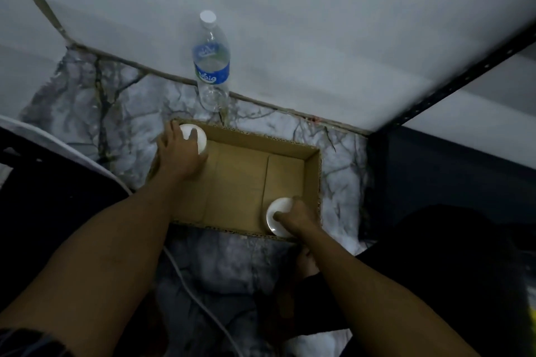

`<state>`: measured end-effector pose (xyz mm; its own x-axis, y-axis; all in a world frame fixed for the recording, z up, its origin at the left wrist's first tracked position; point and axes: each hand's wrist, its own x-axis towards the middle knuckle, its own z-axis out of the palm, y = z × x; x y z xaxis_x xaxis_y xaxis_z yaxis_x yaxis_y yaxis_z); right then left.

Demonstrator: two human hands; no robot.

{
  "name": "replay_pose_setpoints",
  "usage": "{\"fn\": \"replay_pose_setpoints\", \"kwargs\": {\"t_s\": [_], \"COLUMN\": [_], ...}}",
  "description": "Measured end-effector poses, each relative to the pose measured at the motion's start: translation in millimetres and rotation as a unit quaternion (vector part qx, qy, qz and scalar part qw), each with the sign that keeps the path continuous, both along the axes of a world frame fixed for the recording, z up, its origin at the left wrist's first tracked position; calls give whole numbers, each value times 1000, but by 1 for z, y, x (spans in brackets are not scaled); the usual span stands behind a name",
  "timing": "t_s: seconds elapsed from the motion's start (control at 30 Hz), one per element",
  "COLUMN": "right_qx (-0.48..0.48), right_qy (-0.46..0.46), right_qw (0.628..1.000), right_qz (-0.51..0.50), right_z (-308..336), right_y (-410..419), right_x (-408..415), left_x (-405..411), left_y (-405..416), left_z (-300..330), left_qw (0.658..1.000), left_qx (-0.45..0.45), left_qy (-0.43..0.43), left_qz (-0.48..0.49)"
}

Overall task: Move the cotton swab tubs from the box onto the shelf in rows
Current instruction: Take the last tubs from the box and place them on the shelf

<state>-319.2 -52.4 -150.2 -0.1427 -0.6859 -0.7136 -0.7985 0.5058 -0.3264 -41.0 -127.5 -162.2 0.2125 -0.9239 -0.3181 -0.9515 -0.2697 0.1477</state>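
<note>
Box (237, 182): an open brown cardboard carton is seen on the marbled floor (87, 113), its bare bottom exposed between the two hands.
Left hand (179, 153): reached into the far left corner of the box; the fingers are curled over and round the far tub, which is gripped from above.
Right hand (295, 216): placed in the near right corner of the box; the fingers are curled round the near tub, with the thumb laid across its lid.
Far tub (197, 139): a round tub with a white lid, held against the far left corner, partly covered by the fingers.
Near tub (278, 214): a round white-lidded tub, tilted slightly, held just inside the near right wall.
Bottle (211, 64): a clear water bottle with a blue label is stood upright beyond the box.
</note>
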Motion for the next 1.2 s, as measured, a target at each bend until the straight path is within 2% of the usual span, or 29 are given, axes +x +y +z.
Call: {"fn": "replay_pose_setpoints", "kwargs": {"t_s": [0.13,0.3,0.47,0.53,0.63,0.83,1.0,1.2], "right_qx": [34,35,-24,-48,-82,-91,-124,-138], "right_qy": [-11,15,15,-7,18,15,-26,-76], "right_qw": [999,999,999,998,996,994,989,985], "right_qz": [-21,14,-24,-28,-8,-57,-69,-72], "right_z": [-9,-11,-12,-10,-9,-1,5,23], "right_y": [5,9,21,25,30,31,37,42], "right_x": [12,27,40,43,45,45,45,53], "left_x": [-4,-24,-42,-48,-52,-58,-65,-74], "left_y": [13,33,48,55,72,95,109,132], "left_z": [-13,-11,-2,-2,-7,-4,16,41], "left_qw": [1000,996,994,990,977,952,953,939], "left_qx": [-21,-9,26,51,52,-3,-87,-156], "left_qy": [7,66,78,104,161,231,244,244], "left_qz": [-1,51,70,83,132,199,160,185]}}
